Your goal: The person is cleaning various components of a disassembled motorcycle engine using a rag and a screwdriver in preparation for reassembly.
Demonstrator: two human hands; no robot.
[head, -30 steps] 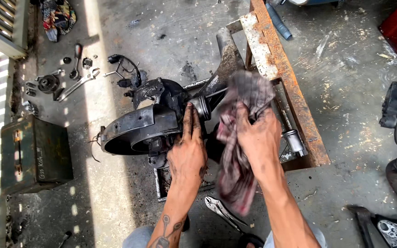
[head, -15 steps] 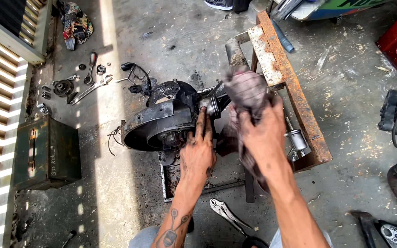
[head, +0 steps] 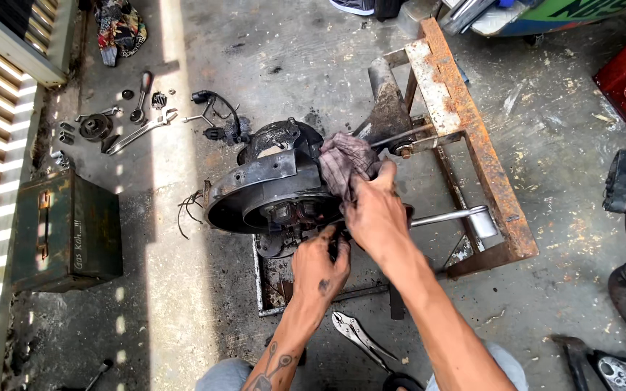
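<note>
Right hand (head: 377,210) clamped on a grimy grey cloth rag (head: 344,163), pressing it onto the top of a black, greasy round engine casing (head: 269,190) perched on a rusty orange metal frame stand (head: 472,145). Left hand (head: 320,266) on the casing's near underside, fingers curled against it. Locking pliers (head: 360,337) lying on the concrete floor just near; green metal box (head: 67,232) well apart at left.

right hand (head: 377,210): presses rag (head: 343,164) on engine (head: 273,192), frame centre
left hand (head: 320,266): grips engine's lower edge
stand (head: 472,137): rusty, upper right
box (head: 67,232): green, left
pliers (head: 360,337): bottom centre
</note>
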